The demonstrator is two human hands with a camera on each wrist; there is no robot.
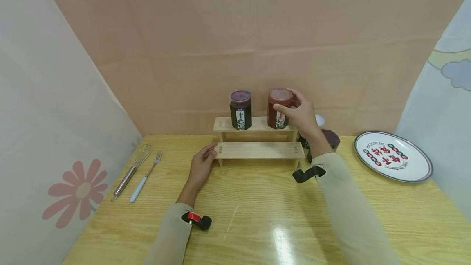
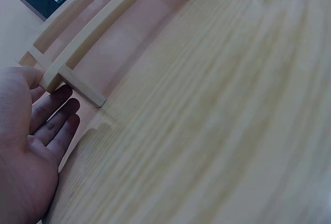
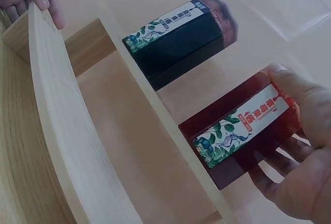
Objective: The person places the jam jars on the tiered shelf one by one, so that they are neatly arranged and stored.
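Observation:
A two-step wooden rack (image 1: 259, 150) stands against the back wall. My right hand (image 1: 303, 115) grips a red hexagonal jam jar (image 3: 243, 125) near its lid, thumb on one side and fingers on the other. That jar is upright at the right part of the upper step. To its left on the same step stands a dark jam jar (image 1: 241, 111) with a purple lid. My left hand (image 1: 201, 165) holds the left end of the lower step, thumb at the board's end and fingers below it in the left wrist view.
Behind my right forearm are more jars, one with a dark purple lid (image 1: 331, 138) and one with a white lid (image 1: 319, 122), partly hidden. An oval plate (image 1: 368, 162) lies at the right. A whisk (image 1: 126, 179) and a fork (image 1: 141, 183) lie at the left.

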